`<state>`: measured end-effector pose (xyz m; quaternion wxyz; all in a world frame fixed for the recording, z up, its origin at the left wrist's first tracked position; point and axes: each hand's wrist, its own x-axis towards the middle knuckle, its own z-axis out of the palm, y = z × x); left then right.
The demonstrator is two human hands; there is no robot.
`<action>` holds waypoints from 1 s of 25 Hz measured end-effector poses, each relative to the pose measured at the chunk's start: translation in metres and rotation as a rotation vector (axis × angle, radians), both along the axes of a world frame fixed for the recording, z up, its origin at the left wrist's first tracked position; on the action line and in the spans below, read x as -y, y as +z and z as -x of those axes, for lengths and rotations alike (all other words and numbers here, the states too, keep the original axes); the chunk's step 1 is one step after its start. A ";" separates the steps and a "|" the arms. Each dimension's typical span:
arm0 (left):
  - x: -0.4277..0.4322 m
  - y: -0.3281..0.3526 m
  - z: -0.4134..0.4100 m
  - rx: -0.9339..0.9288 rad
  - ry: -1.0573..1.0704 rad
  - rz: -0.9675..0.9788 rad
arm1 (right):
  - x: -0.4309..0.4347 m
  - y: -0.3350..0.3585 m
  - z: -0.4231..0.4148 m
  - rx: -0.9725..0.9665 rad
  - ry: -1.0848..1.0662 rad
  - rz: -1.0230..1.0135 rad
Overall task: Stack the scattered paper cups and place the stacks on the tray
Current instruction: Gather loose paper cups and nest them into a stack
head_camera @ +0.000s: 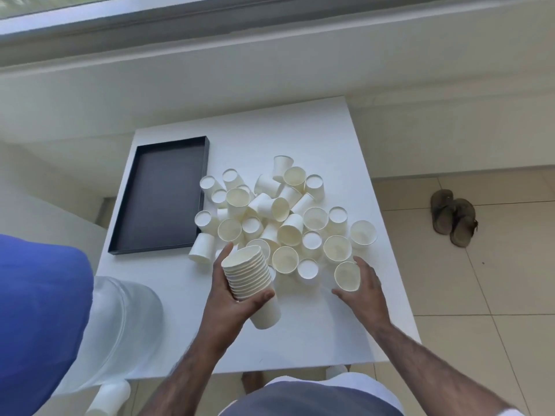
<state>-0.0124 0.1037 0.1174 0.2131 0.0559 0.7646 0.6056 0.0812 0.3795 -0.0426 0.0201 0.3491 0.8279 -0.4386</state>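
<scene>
One loose cup (347, 276) stands upright, the right grip (366, 283) curled round it, just right of the tilted stack (249, 280) the left grip (228, 297) holds; the tray (162, 190) lies beyond the left grip.

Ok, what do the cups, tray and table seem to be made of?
Cups, stack included: thin paper, matte off-white, rolled rims. Tray: matte black, thin straight walls; card or plastic, unclear. Table: smooth white with faint sheen, probably laminate or painted board.
</scene>
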 end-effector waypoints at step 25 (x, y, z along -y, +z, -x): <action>-0.040 0.028 0.030 -0.088 0.180 -0.280 | 0.082 0.164 0.039 -0.372 0.401 0.089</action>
